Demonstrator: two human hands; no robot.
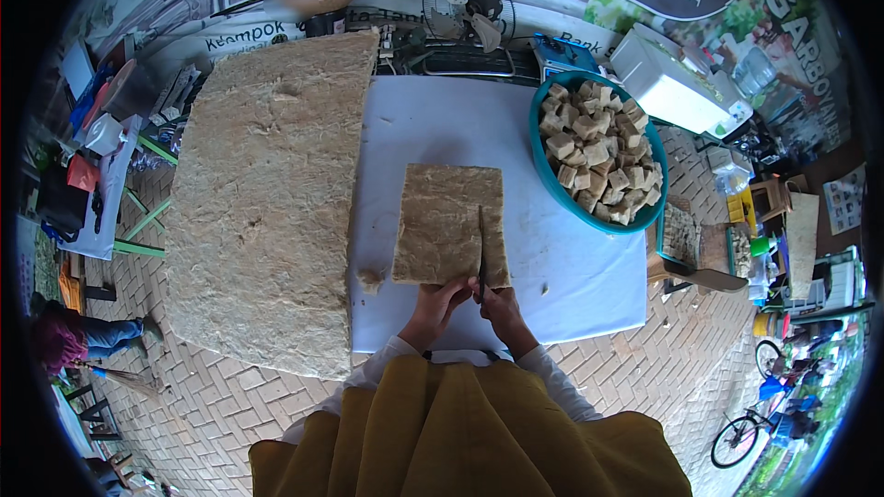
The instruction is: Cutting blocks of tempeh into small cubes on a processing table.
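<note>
A square tan fibrous slab (436, 216) lies on the white-covered table (589, 294) in front of me. My left hand (435, 311) grips its near edge, left of a lengthwise cut near the right side. My right hand (500, 316) is closed on a dark knife (482, 271) in that cut, just beside my left fingers; part of the blade is hidden in the slab. A small scrap (370, 280) sits left of the slab.
A large fibrous sheet (258, 202) covers the left side. A teal basin (543, 179) heaped with cubes stands back right. A fan (468, 7), white box (663, 74) and side tables surround the workspace. Another person (64, 340) is at far left, near a broom.
</note>
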